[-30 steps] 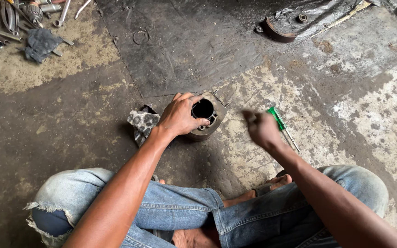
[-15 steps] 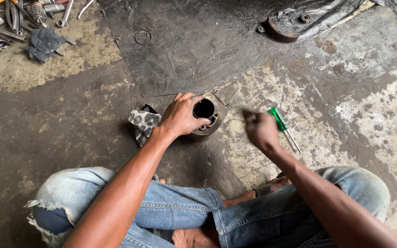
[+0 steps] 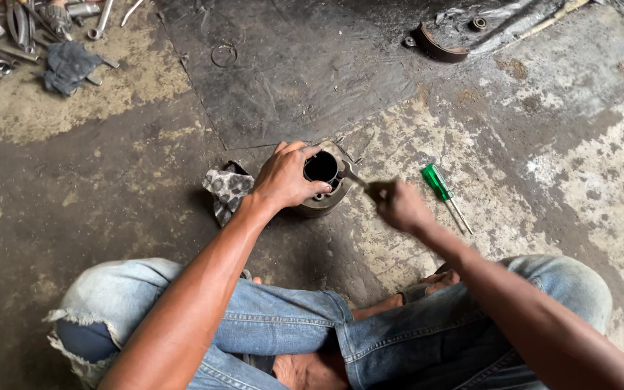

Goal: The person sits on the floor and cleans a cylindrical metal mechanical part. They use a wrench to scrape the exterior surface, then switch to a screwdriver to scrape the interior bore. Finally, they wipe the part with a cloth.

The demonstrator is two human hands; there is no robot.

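Left hand (image 3: 283,179) grips the cylinder (image 3: 321,182); right hand (image 3: 393,204), fingers closed on a thin tool (blurred), reaches its rim. Screwdriver (image 3: 438,184) lies right of the cylinder, unused; work looks midway.

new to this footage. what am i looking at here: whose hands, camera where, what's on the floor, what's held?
There is one view, from a camera worn on a person's head, looking down at their own arms and crossed legs in jeans as they sit on a stained concrete floor.

The left hand grips a dark metal cylinder with an open round bore, standing on the floor. The right hand holds a thin metal tool whose tip meets the cylinder's rim; the hand is blurred, so the tool's kind is unclear.

Around them: a patterned rag beside the cylinder, a green-handled screwdriver lying loose, a black mat, and a pile of hand tools at top left.
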